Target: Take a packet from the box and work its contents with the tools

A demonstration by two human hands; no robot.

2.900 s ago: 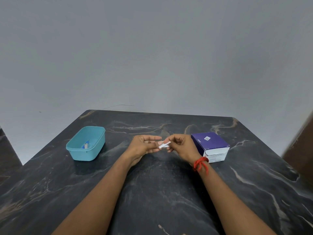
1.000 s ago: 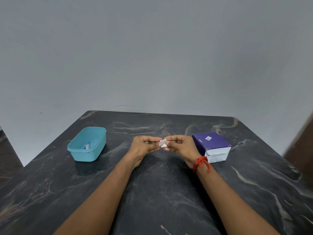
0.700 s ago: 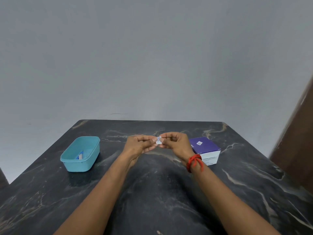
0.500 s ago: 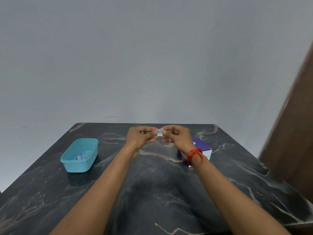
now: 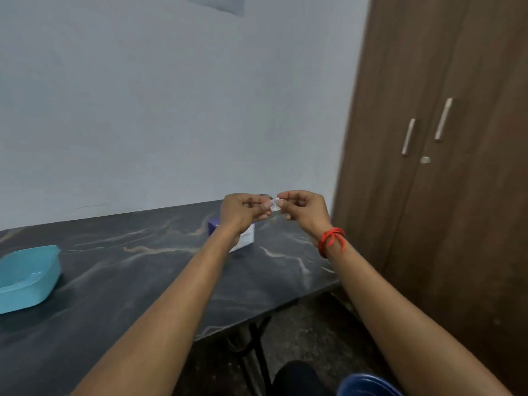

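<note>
— Both hands are up in front of the chest, meeting over the table's far right end. Left hand (image 5: 243, 210) is curled, thumb and forefinger pinched on one edge of the packet (image 5: 275, 203); right hand (image 5: 304, 208) pinches the opposite edge.

— Take it from the left, then. What's on the table (image 5: 120, 284)?

— A teal tub (image 5: 27, 277) at the far left edge, with something pale and blue in it that I can't make out. Next along, the purple box (image 5: 244, 237), mostly hidden behind the left wrist. Then the packet, held in the air between the fingertips, above and just right of the box. A red thread (image 5: 331, 240) wraps the right wrist; a brown cupboard (image 5: 445, 167) stands beyond.

— How will that packet handle?

— My guess: almost weightless, thin, floppy, probably slick. It's tiny, so only fingertip pinches will work.

— Where to grip?

— Right at the sealed margins, fingers close together on either side of the tear line. Pull apart gently; a hard jerk could fling or damage what's inside.

— Is it open yet?

— Can't tell; too small.
</note>
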